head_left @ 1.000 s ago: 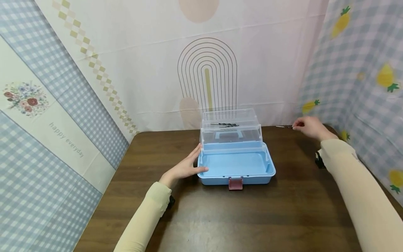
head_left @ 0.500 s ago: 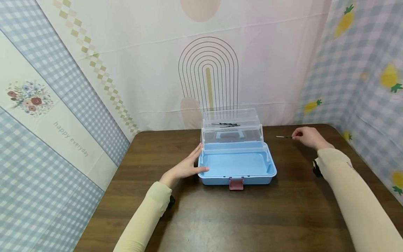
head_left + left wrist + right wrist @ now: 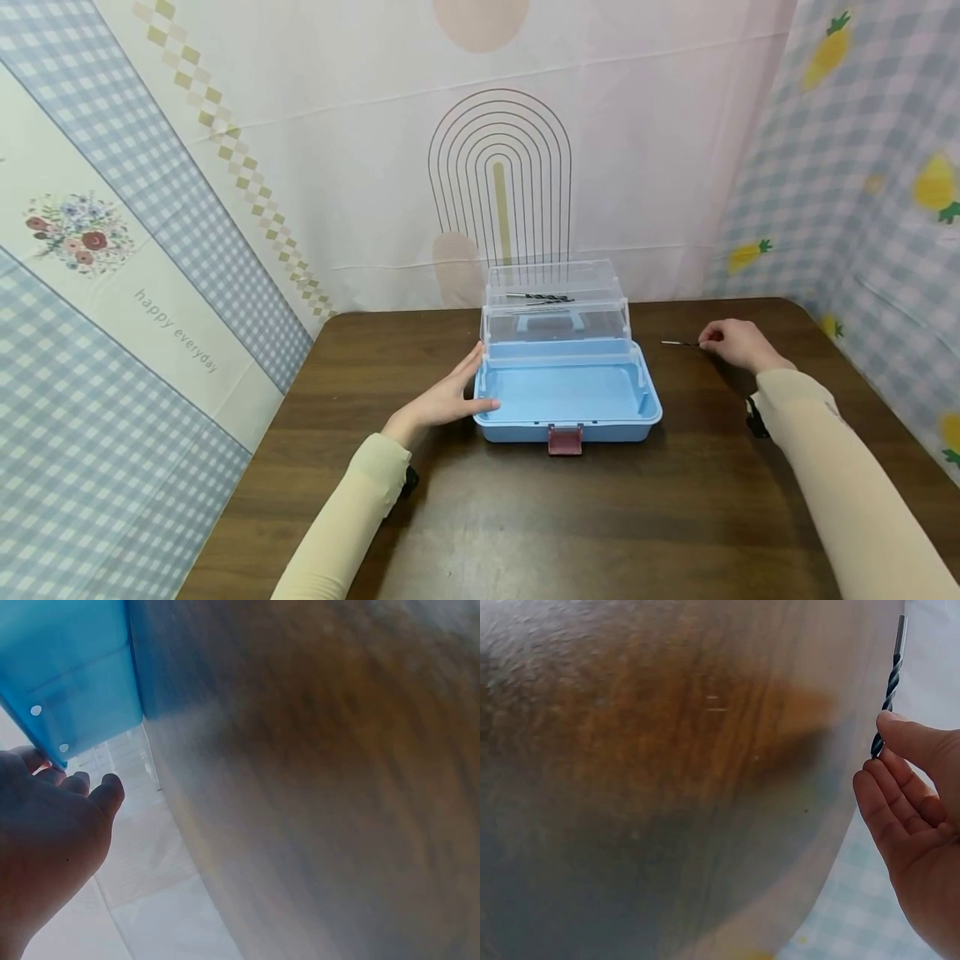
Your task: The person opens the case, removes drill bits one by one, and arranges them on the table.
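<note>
A light blue toolbox (image 3: 566,396) stands opened on the table, its clear tiered trays (image 3: 555,323) raised at the back. Several dark drill bits (image 3: 540,297) lie in the upper tray. My left hand (image 3: 438,402) rests against the box's left side, fingers straight and spread, the thumb lying over the rim near the front corner. In the left wrist view the fingertips touch the blue wall (image 3: 82,690). To the right of the box, my right hand (image 3: 738,343) pinches a drill bit (image 3: 892,681) between thumb and fingers, its smooth shank pointing away from the hand.
The box's pink latch (image 3: 565,439) hangs down at the front. Brown wooden table (image 3: 495,525) surrounds the box. Cloth with arches and checks (image 3: 637,150) hangs behind the table and along both sides.
My right hand has come down and slightly nearer from the table's back edge, carrying the drill bit. The left hand has stayed on the box, and the view has shifted slightly.
</note>
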A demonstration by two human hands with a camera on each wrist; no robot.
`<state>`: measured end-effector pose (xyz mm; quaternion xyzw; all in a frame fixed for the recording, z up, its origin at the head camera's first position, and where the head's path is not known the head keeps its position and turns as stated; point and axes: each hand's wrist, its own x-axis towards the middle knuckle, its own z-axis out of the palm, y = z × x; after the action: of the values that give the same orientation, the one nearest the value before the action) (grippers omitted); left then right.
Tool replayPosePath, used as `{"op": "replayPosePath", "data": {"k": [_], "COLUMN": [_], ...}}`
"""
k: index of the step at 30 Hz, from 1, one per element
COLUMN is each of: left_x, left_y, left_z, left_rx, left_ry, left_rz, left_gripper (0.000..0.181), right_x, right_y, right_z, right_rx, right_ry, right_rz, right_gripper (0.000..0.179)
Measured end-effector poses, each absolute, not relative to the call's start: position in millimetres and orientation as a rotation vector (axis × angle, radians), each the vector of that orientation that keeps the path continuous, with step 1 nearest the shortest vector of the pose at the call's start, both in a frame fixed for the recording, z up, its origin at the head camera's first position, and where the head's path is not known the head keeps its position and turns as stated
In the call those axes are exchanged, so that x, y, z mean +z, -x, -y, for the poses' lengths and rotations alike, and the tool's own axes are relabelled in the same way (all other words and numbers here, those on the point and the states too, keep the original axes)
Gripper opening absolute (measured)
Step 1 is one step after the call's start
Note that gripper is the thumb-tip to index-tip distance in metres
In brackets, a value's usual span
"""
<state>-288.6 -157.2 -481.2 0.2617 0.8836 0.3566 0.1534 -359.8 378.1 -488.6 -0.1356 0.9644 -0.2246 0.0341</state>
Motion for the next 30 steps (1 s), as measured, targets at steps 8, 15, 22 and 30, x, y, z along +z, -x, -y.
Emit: {"op": "replayPosePath", "data": {"k": [8,15,22,30], "left_x": [-480,-482,-482,-484], "left_y": [288,289,291,292], "left_z": [155,156,157,157], "left_rx": [1.045,1.039,1.041,1.034], "left_ry": [-0.769,-0.759,-0.751,-0.755], "left_rz": [-2.533,-2.532,-2.530,-2.523], "left_gripper": [0.101,0.101,0.101,0.101], "right_x": [-499,-502,-502,-503], "right_y": [357,356,355,355], "right_z": [-377,-375,-373,-373], "right_rx": [-0.701,-0.695,-0.694,-0.702], "right_ry": [0.422,0.417,0.422,0.411], "right_rz": [-2.964,-2.977,-3.005,-2.994], "right_gripper": [0.011,0.011,0.013,0.013]}}
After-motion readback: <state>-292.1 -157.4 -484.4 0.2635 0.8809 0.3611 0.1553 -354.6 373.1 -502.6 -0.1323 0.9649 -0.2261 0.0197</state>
